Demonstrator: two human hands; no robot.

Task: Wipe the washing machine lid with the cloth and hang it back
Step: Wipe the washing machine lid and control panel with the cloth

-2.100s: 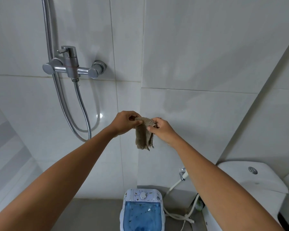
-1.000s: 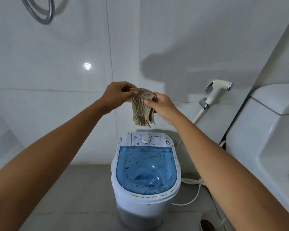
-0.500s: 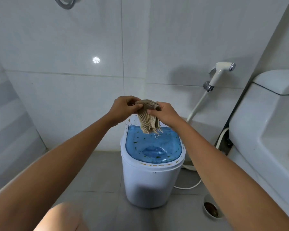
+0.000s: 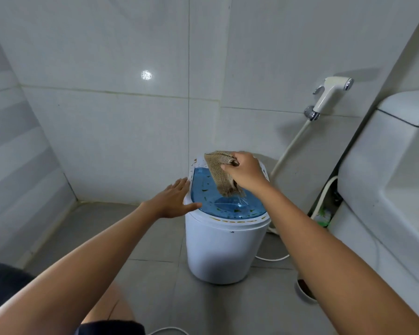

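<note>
The right hand [image 4: 246, 175] is gripping the beige woven cloth [image 4: 220, 174] at its upper edge; this grip is closed on the fabric. The cloth is hanging over the translucent blue oval lid [image 4: 218, 201] of the small white plastic washing machine [image 4: 223, 250], its frayed lower end at the lid surface. The left hand [image 4: 173, 199] is resting, fingers straight and spread, against the machine's left rim; its grip is open.
</note>
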